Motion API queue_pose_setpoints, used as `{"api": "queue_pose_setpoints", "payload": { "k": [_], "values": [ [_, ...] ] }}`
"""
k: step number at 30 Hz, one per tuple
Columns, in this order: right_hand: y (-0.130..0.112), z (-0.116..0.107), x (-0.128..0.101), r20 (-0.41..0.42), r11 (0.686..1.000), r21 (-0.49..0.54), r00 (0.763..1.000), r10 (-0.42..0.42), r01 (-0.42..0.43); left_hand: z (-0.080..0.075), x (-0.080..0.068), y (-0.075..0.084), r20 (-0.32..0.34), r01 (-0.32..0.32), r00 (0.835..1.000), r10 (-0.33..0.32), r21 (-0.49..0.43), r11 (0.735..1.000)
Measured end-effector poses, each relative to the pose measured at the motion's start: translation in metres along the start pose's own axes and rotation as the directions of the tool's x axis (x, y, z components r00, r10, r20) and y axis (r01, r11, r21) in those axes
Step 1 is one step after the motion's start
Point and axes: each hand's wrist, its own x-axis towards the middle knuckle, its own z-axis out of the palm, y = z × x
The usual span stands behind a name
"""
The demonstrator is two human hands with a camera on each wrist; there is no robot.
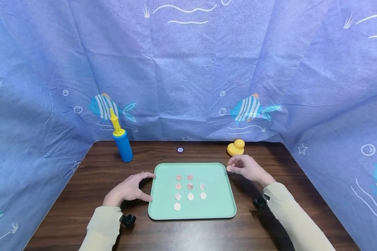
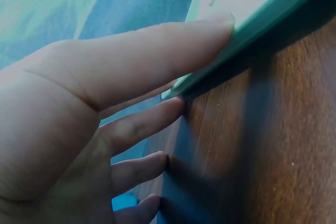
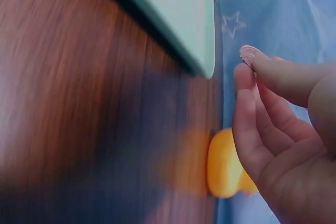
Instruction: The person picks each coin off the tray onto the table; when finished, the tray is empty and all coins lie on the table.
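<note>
Head view: right hand (image 1: 249, 168) pinching a round coppery coin (image 1: 229, 168), left hand (image 1: 130, 189) spread against the smooth mint tray (image 1: 226, 205).

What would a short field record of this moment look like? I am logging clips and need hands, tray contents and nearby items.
left hand: touches the left edge of the mint-green plastic tray
right hand: pinches a small copper-coloured coin beside the tray's right rim
tray contents: eight coins in rows
nearby: yellow rubber duck, blue pump with yellow handle, small purple disc
surface: dark wooden table
</note>
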Motion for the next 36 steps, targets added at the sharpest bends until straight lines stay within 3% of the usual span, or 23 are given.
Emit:
{"api": "queue_pose_setpoints", "payload": {
  "k": [9,14,22,30,36],
  "values": [
    [0.027,-0.002,-0.009,-0.045,0.990,0.077,0.992,0.121,-0.118,0.000,-0.001,0.000,-0.015,0.012,1.000,-0.012,-0.008,1.000],
    [0.035,0.000,-0.008,-0.062,0.986,0.094,0.988,0.142,-0.136,0.000,0.000,0.000,-0.019,-0.001,1.000,0.001,-0.004,1.000],
    [0.041,0.007,-0.007,-0.084,0.995,-0.012,0.991,0.102,-0.103,0.002,0.002,-0.003,-0.014,-0.007,1.000,0.006,-0.018,1.000],
    [0.042,0.012,0.002,-0.097,0.983,-0.135,0.989,0.111,-0.124,0.002,0.003,-0.004,-0.014,-0.005,1.000,0.005,-0.026,1.000],
    [0.038,0.014,0.005,-0.075,0.976,-0.163,0.989,0.130,-0.141,0.002,0.002,-0.004,-0.013,0.000,1.000,0.000,-0.025,1.000]
  ]
}}
